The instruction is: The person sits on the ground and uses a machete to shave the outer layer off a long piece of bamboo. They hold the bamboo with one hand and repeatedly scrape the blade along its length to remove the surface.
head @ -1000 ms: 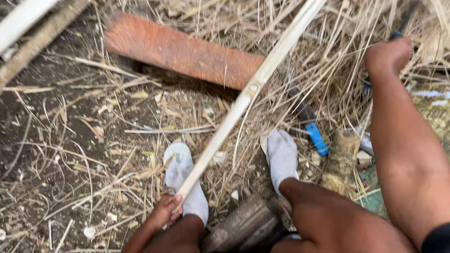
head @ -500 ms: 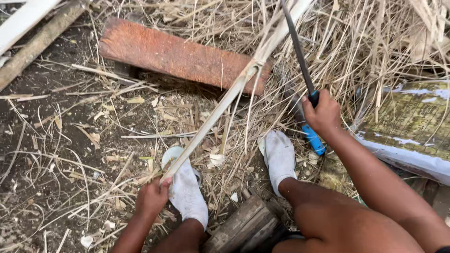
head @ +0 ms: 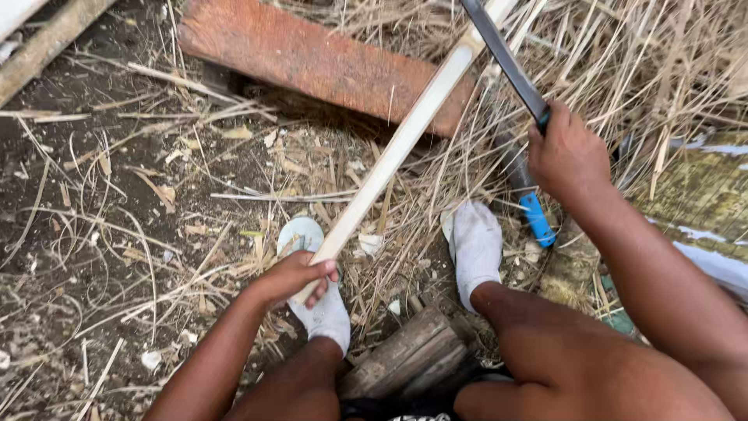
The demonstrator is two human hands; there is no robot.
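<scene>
**Pale stick in one hand, long blade in the other, straw everywhere**

Far left, two weathered planks [head: 47, 43] run off the top corner, so you only get a piece of each. Then it's dark soil with loose dry straw [head: 156, 234] scattered over it.

The left hand [head: 292, 278] sits near the bottom, fingers curled tight around the near end of one pale stick [head: 397, 152]. The stick slants up and away to the right, crosses over a single reddish-brown board [head: 312, 58] lying flat at the far side, and gets cut off at the top edge. Its near tip is hidden inside the fist.

Two feet in white shoes: the left shoe [head: 319, 308] right under that hand, partly covered by it, and the right shoe [head: 477, 245] a bit further right. Between the legs at the near edge there's one chunk of dark log [head: 405, 362], lower part hidden.

The right hand [head: 569, 156] is closed in a fist around the handle of a long dark blade [head: 506, 58]; the handle is buried in the grip and the blade's tip runs out of the top. Just beside it on the ground lies one blue-handled tool [head: 534, 210], its working end lost in the straw. Far right there's a mossy slab [head: 705, 210], hard to say what it is.
</scene>
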